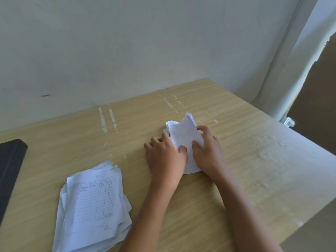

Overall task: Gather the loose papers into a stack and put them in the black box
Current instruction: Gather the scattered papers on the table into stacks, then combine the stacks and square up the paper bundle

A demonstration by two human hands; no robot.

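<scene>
Right now both hands are gripping a small bundle of papers (pixel 183 137) over the middle of the wooden table (pixel 236 160). The left hand (pixel 164 157) is closing on the bundle's left edge, its fingers (pixel 158 140) curling round the sheets with the thumb pressing on the top sheet. The right hand (pixel 209 151) is clamping the right edge in the same way, fingers bent over the far side and thumb lying on the paper. The bundle's far end is lifting off the table and bowing upward, while its near end is sitting between the two wrists. Left of the bundle and nearer the person, a larger stack of sheets (pixel 92 206) is lying flat, uneven at its edges, a ruled handwritten page on top. Farther left of that stack, a black box (pixel 11 164) is showing at the table's edge, only partly in view.
</scene>
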